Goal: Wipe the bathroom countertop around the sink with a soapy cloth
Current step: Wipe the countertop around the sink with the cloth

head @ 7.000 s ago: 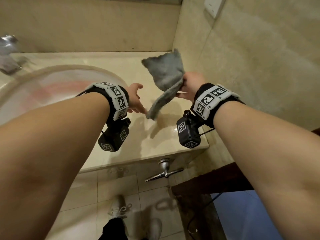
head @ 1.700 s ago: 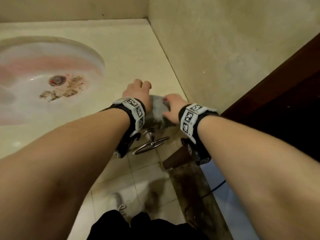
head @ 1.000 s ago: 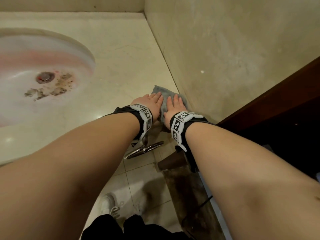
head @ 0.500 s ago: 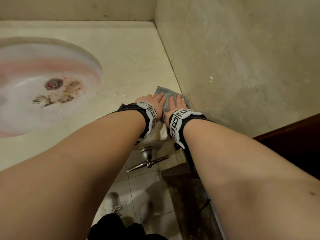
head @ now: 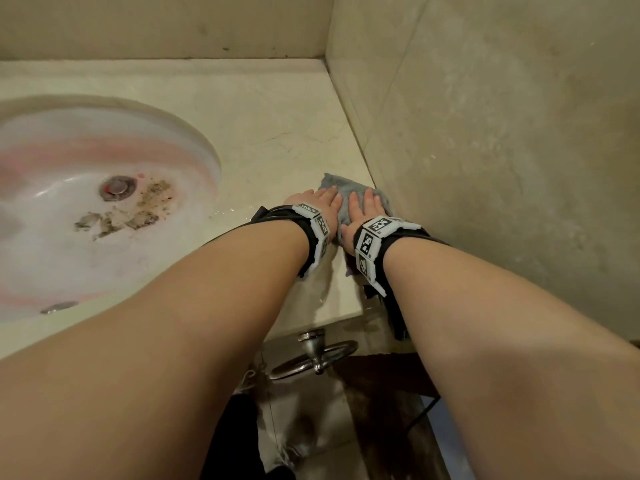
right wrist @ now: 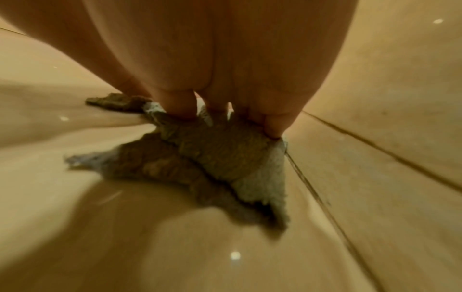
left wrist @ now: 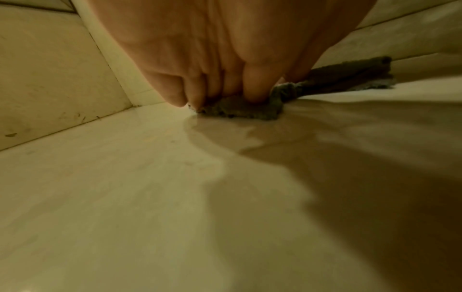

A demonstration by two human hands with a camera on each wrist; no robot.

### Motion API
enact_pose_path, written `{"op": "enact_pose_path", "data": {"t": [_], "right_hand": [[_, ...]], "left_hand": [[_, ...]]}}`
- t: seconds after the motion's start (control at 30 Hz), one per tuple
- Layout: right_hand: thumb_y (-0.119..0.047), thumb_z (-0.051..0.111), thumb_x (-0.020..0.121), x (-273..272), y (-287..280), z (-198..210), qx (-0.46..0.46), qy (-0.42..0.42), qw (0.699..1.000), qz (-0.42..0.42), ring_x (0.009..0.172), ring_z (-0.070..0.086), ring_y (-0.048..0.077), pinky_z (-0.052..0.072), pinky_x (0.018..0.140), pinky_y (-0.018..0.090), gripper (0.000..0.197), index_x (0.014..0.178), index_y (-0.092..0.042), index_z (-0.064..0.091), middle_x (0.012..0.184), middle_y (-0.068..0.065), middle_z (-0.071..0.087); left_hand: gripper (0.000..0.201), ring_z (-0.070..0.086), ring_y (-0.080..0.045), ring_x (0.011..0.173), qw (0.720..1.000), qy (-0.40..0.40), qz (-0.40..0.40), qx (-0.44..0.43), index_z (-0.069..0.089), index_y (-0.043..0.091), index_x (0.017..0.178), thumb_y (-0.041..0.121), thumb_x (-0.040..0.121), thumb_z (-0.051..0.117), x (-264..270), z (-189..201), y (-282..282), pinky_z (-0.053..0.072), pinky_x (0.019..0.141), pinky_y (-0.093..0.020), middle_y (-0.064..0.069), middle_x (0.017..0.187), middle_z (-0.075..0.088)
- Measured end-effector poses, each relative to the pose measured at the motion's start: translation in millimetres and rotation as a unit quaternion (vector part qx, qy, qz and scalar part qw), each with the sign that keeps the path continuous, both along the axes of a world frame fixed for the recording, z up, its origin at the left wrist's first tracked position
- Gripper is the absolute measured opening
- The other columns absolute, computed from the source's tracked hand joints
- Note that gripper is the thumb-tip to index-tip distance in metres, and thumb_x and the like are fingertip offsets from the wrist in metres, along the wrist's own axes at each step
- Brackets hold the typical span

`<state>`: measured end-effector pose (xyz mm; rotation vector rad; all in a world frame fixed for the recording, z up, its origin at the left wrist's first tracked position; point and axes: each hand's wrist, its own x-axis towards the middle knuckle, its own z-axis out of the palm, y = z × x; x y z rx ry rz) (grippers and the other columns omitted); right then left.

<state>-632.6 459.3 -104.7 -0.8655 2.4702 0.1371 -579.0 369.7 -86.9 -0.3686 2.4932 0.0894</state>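
Observation:
A grey cloth (head: 341,188) lies flat on the beige countertop (head: 277,133), to the right of the sink (head: 86,216) and close to the side wall. My left hand (head: 320,202) and right hand (head: 365,206) lie side by side on it, fingers straight, pressing it down. In the left wrist view the fingertips (left wrist: 252,94) push into the cloth's edge (left wrist: 240,112). Seen from the right wrist, the fingers (right wrist: 180,106) press the bunched cloth (right wrist: 220,158) beside the wall joint. Most of the cloth is hidden under my palms.
The white sink basin has brown debris (head: 131,209) near its drain (head: 117,187). The side wall (head: 485,133) runs along the counter's right edge and the back wall (head: 166,26) closes the far side. A metal towel ring (head: 313,358) hangs below the front edge.
Both hands went from gathering the cloth at the counter's front edge to lying flat on it. Since then they have slid it away from the front edge, along the side wall.

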Motion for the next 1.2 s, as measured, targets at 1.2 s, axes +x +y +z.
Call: {"op": "enact_pose_path", "data": {"t": [1.2], "right_hand": [[-0.049, 0.029, 0.096, 46, -65, -15, 0.052, 0.051, 0.964, 0.256, 0.147, -0.012, 0.028, 0.000, 0.120, 0.038, 0.074, 0.150, -0.022, -0.012, 0.158, 0.009, -0.020]], "left_hand": [[0.065, 0.026, -0.022, 0.144, 0.993, 0.049, 0.097, -0.043, 0.018, 0.008, 0.150, 0.038, 0.097, 0.041, 96, 12, -43, 0.015, 0.119, -0.032, -0.012, 0.157, 0.020]]}}
